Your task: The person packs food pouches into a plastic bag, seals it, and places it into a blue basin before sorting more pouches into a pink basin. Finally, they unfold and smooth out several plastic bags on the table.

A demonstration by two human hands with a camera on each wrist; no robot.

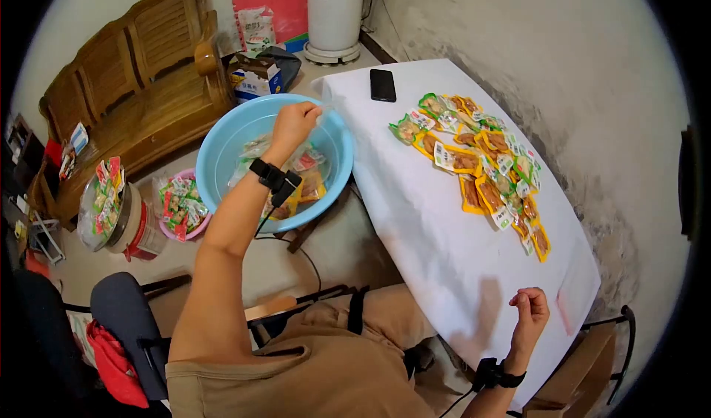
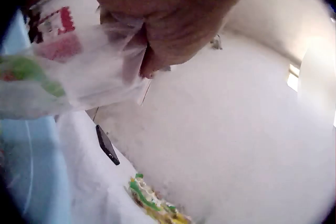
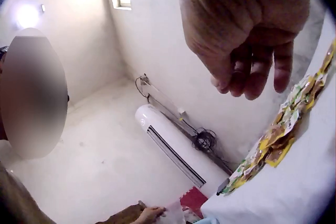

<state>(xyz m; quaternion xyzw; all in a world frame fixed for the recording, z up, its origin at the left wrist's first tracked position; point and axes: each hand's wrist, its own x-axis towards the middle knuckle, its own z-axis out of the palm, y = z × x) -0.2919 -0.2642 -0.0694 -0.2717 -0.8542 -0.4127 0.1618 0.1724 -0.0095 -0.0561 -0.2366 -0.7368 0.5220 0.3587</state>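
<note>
Left hand (image 1: 296,125) pinches a translucent plastic bag (image 2: 79,77) at a round light-blue plastic basin; right hand (image 1: 531,316) hangs loosely curled

The left arm reaches across to the basin (image 1: 217,148), where thumb and curled fingers grip the bag's gathered edge near the far right rim. Red and green printing shows through the film in the left wrist view. Inside the basin lie bagged packets, some yellow-edged with brown contents (image 1: 315,185).

The right hand, its fingers bent softly toward the thumb, is at the near end of a table covered in white (image 1: 415,218), apart from a long heap of small yellow-and-green food packets (image 1: 478,162). A flat black phone (image 1: 383,85) lies at the table's far end.

Left of the basin, a pink tub (image 1: 201,229) holds red-and-green packets (image 1: 181,205); behind stands a carved brown wooden bench (image 1: 152,55).
</note>
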